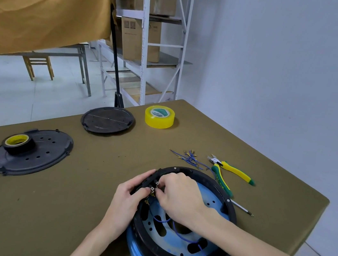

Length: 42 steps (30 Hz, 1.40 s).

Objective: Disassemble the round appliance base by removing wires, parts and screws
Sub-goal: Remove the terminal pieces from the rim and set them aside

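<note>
both hands (134, 190) (178, 195) close together, fingers curled

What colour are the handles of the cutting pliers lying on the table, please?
Yellow and green, as the head view shows: the pliers lie beyond the round base.

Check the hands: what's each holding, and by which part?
Left hand grips the far-left rim of the round black-and-blue appliance base, steadying it. Right hand pinches at the small metal terminals inside that rim; exact piece hidden by fingers.
</note>
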Each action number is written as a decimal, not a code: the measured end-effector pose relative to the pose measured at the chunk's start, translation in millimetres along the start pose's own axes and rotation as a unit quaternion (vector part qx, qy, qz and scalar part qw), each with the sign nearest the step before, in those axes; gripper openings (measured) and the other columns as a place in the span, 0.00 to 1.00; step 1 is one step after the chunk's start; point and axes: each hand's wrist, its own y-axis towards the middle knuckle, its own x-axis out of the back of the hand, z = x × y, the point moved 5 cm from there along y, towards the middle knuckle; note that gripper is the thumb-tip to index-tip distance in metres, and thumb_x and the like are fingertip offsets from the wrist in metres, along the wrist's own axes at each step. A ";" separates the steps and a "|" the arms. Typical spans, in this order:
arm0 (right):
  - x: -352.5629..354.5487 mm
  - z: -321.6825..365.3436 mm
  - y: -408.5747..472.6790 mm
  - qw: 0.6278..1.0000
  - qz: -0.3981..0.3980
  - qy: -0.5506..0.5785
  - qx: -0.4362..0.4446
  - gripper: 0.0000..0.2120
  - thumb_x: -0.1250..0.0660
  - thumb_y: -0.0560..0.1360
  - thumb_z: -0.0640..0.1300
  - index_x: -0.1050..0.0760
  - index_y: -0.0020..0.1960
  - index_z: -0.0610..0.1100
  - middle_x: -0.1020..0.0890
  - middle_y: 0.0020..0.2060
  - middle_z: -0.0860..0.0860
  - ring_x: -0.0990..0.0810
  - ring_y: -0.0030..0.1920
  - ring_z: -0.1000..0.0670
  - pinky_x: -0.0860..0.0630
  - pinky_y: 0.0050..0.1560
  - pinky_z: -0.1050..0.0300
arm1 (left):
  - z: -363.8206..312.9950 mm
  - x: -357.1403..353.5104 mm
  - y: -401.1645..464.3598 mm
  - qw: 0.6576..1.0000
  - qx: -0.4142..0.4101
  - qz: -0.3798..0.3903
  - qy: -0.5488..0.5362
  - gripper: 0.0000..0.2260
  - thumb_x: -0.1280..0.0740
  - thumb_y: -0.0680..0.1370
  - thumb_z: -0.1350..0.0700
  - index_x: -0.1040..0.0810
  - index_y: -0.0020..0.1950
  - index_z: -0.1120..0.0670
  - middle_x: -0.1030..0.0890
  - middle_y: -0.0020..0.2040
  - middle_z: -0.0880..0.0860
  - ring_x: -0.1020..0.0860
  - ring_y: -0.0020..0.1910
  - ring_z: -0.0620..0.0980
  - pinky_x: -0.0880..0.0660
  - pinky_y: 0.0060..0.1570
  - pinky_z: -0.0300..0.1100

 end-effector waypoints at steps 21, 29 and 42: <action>1.4 1.8 -2.4 1.000 -0.006 -0.005 0.008 0.09 0.36 0.76 0.47 0.21 0.41 0.44 0.17 0.36 0.47 0.20 0.40 0.40 0.25 0.38 0.51 | -0.4 -0.2 -0.8 1.000 0.007 -0.004 0.025 0.22 0.36 0.81 0.69 0.17 0.67 0.47 0.14 0.61 0.42 0.19 0.64 0.41 0.25 0.66 0.43; 1.3 0.9 -0.7 1.000 -0.003 -0.021 0.015 0.09 0.36 0.76 0.48 0.21 0.42 0.45 0.17 0.37 0.47 0.20 0.41 0.40 0.24 0.39 0.51 | -1.6 0.7 -1.1 0.999 0.006 -0.004 0.038 0.22 0.37 0.81 0.69 0.18 0.68 0.48 0.15 0.63 0.43 0.20 0.66 0.43 0.26 0.71 0.50; -1.4 -1.4 1.4 0.999 -0.012 -0.029 0.006 0.10 0.36 0.76 0.50 0.21 0.43 0.46 0.17 0.38 0.49 0.19 0.42 0.42 0.24 0.40 0.52 | -4.9 0.7 -1.9 0.999 0.009 -0.003 0.043 0.21 0.36 0.81 0.68 0.18 0.68 0.49 0.15 0.63 0.43 0.20 0.66 0.43 0.27 0.72 0.52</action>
